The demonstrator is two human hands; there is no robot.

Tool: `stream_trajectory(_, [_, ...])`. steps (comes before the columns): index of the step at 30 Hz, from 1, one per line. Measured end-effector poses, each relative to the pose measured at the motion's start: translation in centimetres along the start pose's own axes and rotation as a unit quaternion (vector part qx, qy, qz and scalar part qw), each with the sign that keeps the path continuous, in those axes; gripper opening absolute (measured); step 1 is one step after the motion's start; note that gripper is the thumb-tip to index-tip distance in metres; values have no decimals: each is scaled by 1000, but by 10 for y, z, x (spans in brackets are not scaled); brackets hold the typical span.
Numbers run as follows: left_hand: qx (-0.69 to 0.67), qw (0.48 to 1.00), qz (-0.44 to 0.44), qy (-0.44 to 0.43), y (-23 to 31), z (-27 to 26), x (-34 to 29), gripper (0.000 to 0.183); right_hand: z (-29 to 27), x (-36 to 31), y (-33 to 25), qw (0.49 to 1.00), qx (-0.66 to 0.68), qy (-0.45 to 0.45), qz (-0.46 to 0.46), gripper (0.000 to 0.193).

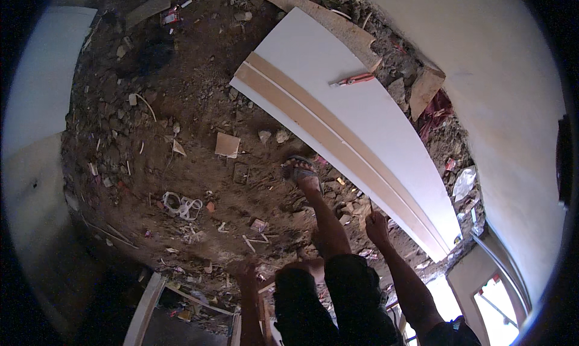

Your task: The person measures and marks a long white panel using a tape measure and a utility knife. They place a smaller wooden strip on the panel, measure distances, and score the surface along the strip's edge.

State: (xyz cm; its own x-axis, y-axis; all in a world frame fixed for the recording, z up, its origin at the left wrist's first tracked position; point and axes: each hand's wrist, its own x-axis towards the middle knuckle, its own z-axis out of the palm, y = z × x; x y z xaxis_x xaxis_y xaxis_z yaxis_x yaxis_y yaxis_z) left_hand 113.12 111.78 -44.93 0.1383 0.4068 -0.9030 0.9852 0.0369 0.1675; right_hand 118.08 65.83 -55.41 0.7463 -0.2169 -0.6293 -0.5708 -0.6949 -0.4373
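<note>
**White board near the right hand, one cutter on top**

At left, a cluster of white plastic rings lies on the littered dirt floor; any contents cannot be made out. Next comes one square tan piece. The person's left hand hangs low and blurred; whether its fingers are released or grasping cannot be told. One sandalled foot stands farther right. Beyond it, the right hand's fingers seem curled near the board's edge; whether they grip or touch anything cannot be told. The single board lies aslant on the ground, bearing two brown bands and the red-handled cutter. One crumpled clear plastic sheet lies farthest right.
</note>
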Motion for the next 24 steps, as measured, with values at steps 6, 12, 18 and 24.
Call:
stream_trajectory(6, [14, 997, 75, -19, 153, -35, 41, 46, 18, 38, -65, 1000, -8, 24, -8, 25])
stream_trajectory(12, [82, 979, 156, -98, 276, -16, 152, 47, 79, 22, 43, 962, 191, 102, 164, 17])
stream_trajectory(18, [154, 939, 280, -125, 379, 31, 278, 63, 65, 32, 1, 850, 317, 137, 398, 39])
stream_trajectory(24, [192, 919, 324, -116, 479, 119, 341, 66, 205, 57, 109, 781, 337, 315, 422, 43])
